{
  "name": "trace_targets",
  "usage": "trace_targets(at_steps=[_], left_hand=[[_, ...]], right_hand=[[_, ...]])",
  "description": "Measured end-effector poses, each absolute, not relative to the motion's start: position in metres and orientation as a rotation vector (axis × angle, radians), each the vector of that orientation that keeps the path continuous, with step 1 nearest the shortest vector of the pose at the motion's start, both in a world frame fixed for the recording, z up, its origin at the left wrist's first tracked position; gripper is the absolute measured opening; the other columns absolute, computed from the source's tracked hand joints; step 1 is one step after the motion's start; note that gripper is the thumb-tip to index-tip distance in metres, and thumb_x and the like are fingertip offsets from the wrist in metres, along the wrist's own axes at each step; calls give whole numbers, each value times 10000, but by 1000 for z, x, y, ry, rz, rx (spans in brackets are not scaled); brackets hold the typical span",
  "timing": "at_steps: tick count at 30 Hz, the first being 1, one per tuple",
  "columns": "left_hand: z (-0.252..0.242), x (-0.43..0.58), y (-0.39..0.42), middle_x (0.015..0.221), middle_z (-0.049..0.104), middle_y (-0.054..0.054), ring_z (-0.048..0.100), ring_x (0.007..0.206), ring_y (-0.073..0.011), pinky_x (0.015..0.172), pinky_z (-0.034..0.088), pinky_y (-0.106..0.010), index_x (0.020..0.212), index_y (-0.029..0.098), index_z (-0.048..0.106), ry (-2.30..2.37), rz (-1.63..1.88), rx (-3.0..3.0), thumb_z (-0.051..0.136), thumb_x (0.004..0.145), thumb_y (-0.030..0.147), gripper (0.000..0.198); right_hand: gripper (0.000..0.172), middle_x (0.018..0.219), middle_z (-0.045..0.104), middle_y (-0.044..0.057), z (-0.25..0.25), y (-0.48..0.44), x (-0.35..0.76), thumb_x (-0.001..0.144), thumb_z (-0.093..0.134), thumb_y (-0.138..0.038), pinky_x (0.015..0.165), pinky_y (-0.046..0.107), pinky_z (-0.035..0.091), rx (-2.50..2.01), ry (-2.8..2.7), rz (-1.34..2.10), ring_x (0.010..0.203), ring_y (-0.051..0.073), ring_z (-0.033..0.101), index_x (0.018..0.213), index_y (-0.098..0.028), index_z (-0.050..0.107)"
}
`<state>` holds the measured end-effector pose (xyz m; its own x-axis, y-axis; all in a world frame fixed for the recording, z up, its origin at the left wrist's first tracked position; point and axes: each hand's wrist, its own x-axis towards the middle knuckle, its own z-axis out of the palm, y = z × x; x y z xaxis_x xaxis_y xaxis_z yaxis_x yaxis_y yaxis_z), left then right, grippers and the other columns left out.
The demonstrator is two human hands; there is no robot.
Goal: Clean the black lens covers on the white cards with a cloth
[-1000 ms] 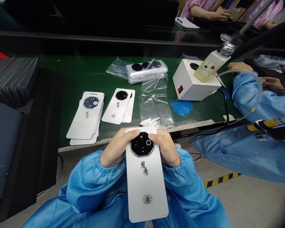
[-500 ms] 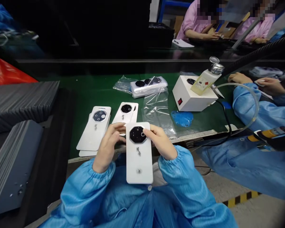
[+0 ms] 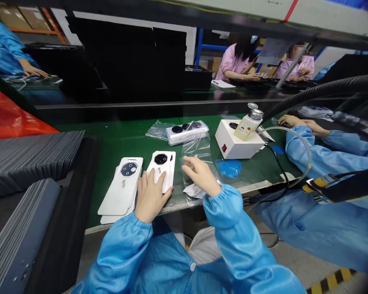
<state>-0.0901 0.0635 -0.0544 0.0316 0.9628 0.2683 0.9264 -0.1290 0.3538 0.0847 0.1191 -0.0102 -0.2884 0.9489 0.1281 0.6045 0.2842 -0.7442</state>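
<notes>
My left hand [image 3: 151, 197] rests palm down with fingers spread on a small stack of white phone back panels [image 3: 167, 185], which have a dark round camera area and black lettering. Left of it, another overlapping stack of white phone back panels [image 3: 115, 200] lies near the table's front edge. My right hand [image 3: 204, 174] hovers over a clear plastic bag [image 3: 199, 147], its fingers bent and apart. Beneath that hand is a crumpled white cloth or tissue [image 3: 192, 191]; whether the hidden fingers touch it, I cannot tell.
A bagged stack of panels [image 3: 187, 134] lies further back. To the right, a white box [image 3: 237, 149] carries a pump bottle [image 3: 248, 125], beside a blue film piece [image 3: 228, 168]. Grey dividers [image 3: 24, 159] line the left. A co-worker's blue sleeve [image 3: 300, 143] is at the right.
The white panel held up in both hands is now down on the middle stack under my left hand. My right hand has let go and moved over the bag. The view has tilted up.
</notes>
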Motion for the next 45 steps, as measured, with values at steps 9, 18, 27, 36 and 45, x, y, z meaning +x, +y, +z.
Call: trace_targets(at_steps=[9,18,27,36,45], left_hand=[[-49,-86,71,1354,405,-217,411,1203,-423,912,400,-529,1244,212,546,2089,500,2337,482,831,284,424],[-43,-74,76,1332,406,-195,333,1278,-380,992,360,-524,1131,136,571,1913,917,2422,417,860,235,327],[-50,-75,65,1110,527,-137,507,1077,-273,925,448,-468,1096,159,483,1662,1182,2392,361,895,287,268],[-74,-59,59,1142,519,-119,528,1085,-285,879,489,-491,1038,206,533,1364,910,2600,428,866,270,211],[-73,-64,59,1117,529,-214,557,1019,-342,770,540,-513,1162,114,402,1404,953,2780,425,858,331,375]], right_hand=[[279,1056,557,92,-43,67,126,761,645,-314,840,434,374,-1373,-2250,511,985,258,462,1009,-198,589],[100,827,583,1,-18,62,107,863,513,-237,719,235,430,-1269,-2154,492,789,108,539,798,-188,571],[430,1230,519,102,-17,133,92,865,523,-314,935,392,428,-1561,-2039,307,1114,203,506,1246,-144,421],[248,1096,569,62,-40,141,130,867,520,-337,927,462,408,-1651,-2010,312,1062,210,520,1016,-144,568],[313,864,601,44,-49,32,168,909,203,-496,687,352,507,-1265,-1383,1024,754,172,611,932,-259,407]])
